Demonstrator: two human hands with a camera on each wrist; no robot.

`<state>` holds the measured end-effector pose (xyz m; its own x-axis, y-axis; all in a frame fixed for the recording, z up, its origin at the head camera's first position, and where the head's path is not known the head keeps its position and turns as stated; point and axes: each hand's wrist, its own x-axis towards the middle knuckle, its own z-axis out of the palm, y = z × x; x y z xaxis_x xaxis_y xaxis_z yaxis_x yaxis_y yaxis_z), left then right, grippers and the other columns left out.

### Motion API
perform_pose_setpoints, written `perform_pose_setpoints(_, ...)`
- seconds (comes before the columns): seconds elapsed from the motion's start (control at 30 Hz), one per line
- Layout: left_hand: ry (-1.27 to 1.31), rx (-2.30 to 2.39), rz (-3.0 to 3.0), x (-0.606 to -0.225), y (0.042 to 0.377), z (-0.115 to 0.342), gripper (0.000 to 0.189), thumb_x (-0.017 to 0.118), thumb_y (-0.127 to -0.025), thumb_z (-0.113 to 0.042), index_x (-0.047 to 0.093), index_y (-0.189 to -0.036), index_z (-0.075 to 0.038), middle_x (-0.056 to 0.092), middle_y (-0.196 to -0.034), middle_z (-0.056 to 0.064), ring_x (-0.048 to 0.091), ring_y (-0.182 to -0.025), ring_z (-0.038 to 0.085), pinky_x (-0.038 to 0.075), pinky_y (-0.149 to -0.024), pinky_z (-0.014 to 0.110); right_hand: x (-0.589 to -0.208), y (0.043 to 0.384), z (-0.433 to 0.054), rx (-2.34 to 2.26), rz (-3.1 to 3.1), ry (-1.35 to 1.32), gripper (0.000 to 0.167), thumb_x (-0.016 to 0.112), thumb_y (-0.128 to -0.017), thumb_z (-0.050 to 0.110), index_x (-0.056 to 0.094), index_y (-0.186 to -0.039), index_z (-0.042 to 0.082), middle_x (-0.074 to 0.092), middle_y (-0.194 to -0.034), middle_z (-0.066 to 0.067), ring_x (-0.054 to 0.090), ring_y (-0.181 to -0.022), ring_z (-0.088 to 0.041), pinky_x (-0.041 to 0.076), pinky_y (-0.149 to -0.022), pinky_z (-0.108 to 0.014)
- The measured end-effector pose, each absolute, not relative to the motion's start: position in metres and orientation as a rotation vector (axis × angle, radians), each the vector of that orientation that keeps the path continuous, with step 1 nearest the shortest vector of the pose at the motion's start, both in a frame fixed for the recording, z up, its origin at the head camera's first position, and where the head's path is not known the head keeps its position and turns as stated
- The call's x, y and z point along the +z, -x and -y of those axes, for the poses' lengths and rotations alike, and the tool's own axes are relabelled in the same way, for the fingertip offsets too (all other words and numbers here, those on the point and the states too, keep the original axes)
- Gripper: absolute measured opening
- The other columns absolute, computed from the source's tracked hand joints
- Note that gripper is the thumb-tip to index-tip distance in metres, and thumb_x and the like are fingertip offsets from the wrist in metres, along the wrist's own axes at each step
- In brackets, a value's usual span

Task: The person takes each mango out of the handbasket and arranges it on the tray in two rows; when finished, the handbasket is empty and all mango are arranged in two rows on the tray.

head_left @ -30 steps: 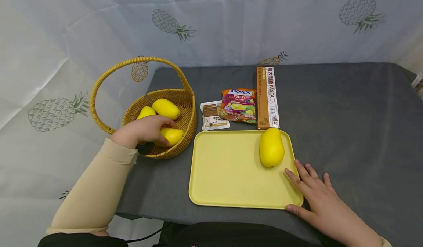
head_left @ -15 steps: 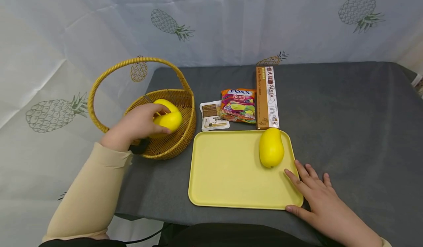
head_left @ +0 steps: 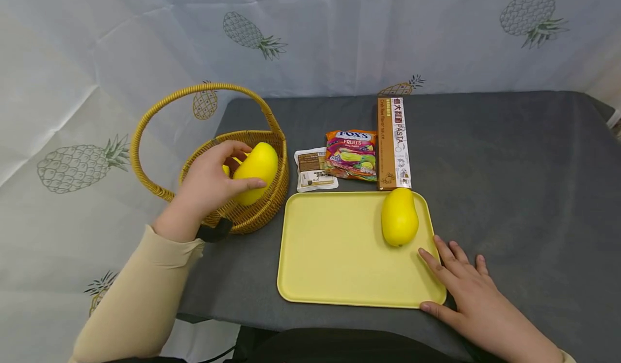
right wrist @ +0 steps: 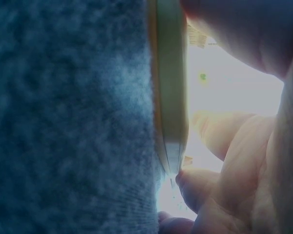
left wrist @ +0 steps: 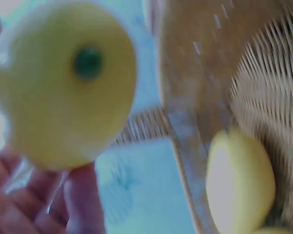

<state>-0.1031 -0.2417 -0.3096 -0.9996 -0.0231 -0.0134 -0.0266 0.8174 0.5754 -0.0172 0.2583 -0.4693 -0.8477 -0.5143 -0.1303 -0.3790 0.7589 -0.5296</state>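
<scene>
My left hand grips a yellow mango, thumb on its near side, raised over the wicker basket. The left wrist view shows this mango's end with a dark green stem spot, fingers behind it. Another mango lies inside the basket; in the head view my hand mostly hides what is there. On the yellow tray, a mango rests near the far right corner. My right hand is spread at the tray's right edge, thumb and fingertips at the rim.
Beyond the tray lie a small white-and-brown packet, a Fox's fruit candy bag and a long pasta box. The basket's tall handle arches above its left side. A pineapple-print cloth hangs behind the grey table.
My left hand has lifted a mango from the basket floor, turning it more upright and bringing it toward the basket's right side. My right hand and the tray stay as they were.
</scene>
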Motion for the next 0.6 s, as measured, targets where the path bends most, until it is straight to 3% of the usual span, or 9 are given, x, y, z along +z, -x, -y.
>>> perform_pose_setpoints(0.13,0.073,1.14,-3.029,-0.314,0.09,0.218,0.072,0.1,-0.083,-0.038,0.066,-0.141,-0.011,0.069,-0.126,0.011,0.064,-0.113,0.032,0.055,-0.093,0.049,-0.469,0.017,-0.258,-0.721,-2.687,0.69,0.097,0.084,-0.094,0.054,0.038,-0.174,0.022,0.011,-0.186,-0.014,0.017,-0.167,-0.054,-0.007,-0.126,-0.083)
perform_pose_setpoints(0.47,0.001,1.66,-2.915,-0.35,0.071,0.163,0.067,0.1,-0.083,-0.021,0.067,-0.139,-0.008,0.069,-0.125,0.01,0.063,-0.112,0.024,0.062,-0.082,0.036,-0.468,0.018,-0.26,-0.715,-2.683,0.686,0.098,0.083,-0.095,0.055,0.036,-0.175,0.024,0.01,-0.186,-0.014,0.016,-0.167,-0.054,-0.008,-0.126,-0.083)
perform_pose_setpoints(0.6,0.046,1.785,-2.793,-0.365,0.069,0.14,0.067,0.099,-0.084,-0.017,0.064,-0.141,-0.008,0.069,-0.128,0.011,0.064,-0.115,0.026,0.063,-0.084,0.039,-0.466,0.019,-0.257,-0.717,-2.67,0.685,0.097,0.082,-0.096,0.056,0.036,-0.175,0.024,0.009,-0.187,-0.013,0.015,-0.167,-0.054,-0.007,-0.126,-0.083)
